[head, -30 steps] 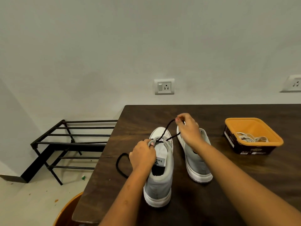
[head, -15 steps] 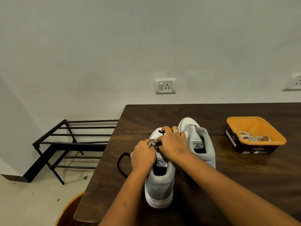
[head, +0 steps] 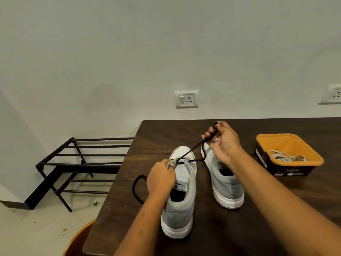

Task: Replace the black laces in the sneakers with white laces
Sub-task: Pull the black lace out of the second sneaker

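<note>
Two grey and white sneakers stand on the dark wooden table (head: 166, 133), toes pointing away from me. My left hand (head: 161, 177) grips the left sneaker (head: 181, 206) at its eyelet flap near the toe. My right hand (head: 224, 142) pinches the black lace (head: 191, 149) and holds it raised, taut, above the right sneaker (head: 226, 185). The lace runs down into the left sneaker's front eyelets. A loop of loose black lace (head: 137, 185) lies on the table left of my left wrist. White laces (head: 287, 157) lie inside an orange tub (head: 276, 140).
The orange tub stands at the right of the table. A black metal shoe rack (head: 83, 163) stands on the floor to the left, beyond the table's left edge. A wooden chair edge (head: 79, 239) shows at the bottom left. A wall socket (head: 186, 99) sits above the table.
My right hand has left the left sneaker's eyelets and risen up and to the right, drawing the black lace out taut. My left hand has stayed on the left sneaker.
</note>
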{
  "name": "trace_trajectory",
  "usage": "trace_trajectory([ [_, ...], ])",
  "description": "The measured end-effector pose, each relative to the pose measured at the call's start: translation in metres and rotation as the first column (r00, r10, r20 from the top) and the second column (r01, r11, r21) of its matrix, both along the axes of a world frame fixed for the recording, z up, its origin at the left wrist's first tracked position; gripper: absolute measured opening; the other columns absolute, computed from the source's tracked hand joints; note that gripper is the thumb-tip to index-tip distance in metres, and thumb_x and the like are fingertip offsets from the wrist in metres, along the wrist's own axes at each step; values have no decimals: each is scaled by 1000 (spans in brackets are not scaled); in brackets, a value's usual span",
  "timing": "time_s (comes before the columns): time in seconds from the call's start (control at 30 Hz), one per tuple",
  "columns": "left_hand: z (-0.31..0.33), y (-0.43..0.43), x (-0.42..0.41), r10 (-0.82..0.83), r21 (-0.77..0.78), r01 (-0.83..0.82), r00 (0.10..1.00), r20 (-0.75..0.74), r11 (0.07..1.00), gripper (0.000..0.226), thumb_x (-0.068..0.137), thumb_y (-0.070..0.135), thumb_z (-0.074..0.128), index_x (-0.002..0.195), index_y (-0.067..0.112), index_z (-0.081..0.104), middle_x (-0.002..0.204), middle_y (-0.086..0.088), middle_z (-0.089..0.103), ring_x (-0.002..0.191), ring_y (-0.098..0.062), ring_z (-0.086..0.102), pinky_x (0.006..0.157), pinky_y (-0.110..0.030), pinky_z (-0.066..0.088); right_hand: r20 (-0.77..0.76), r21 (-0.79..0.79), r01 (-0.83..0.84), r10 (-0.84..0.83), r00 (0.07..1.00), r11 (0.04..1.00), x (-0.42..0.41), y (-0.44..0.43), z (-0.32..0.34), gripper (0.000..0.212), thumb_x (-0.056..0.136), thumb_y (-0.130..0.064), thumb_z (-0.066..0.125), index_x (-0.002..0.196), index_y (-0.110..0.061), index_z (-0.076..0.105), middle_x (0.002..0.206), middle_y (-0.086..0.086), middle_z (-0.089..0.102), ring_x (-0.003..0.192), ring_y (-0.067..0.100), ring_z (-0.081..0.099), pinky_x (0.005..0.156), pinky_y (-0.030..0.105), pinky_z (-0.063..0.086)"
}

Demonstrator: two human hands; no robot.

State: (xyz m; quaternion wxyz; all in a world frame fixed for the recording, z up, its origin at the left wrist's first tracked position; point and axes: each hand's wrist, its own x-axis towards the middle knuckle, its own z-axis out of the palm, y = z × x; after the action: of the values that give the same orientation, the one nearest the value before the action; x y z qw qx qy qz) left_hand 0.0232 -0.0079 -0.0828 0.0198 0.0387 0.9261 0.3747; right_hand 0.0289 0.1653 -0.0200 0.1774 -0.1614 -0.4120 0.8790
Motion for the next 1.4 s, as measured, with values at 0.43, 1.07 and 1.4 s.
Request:
trace_trajectory([
  [0.43,0,1,0,5,-23,-5,1000,-4,1000,30,98,30,42,120,27,62,119,-4,62,107,-24,56,84,-33,44,436,776,-466,-173,883,-425,-1,-50,-34,18,88,-30,64,102,-19,70,106,5,67,99,27,63,78,33,49],
  [1.07,7,-1,4,25,-48,-24,1000,12,999,30,99,29,40,120,22,62,118,-7,62,109,-27,56,79,-30,40,1,24,-294,294,956,955,7,-11,17,27,105,-20,30,80,-19,42,44,-7,25,32,3,18,34,10,17],
  [1.4,2,-1,-1,-54,20,53,998,35,998,30,98,25,41,118,21,63,118,-8,62,106,-27,56,84,-33,44,459,889,-457,64,886,-39,9,2,0,14,92,-30,60,98,-20,68,91,-4,65,84,13,60,78,29,49],
])
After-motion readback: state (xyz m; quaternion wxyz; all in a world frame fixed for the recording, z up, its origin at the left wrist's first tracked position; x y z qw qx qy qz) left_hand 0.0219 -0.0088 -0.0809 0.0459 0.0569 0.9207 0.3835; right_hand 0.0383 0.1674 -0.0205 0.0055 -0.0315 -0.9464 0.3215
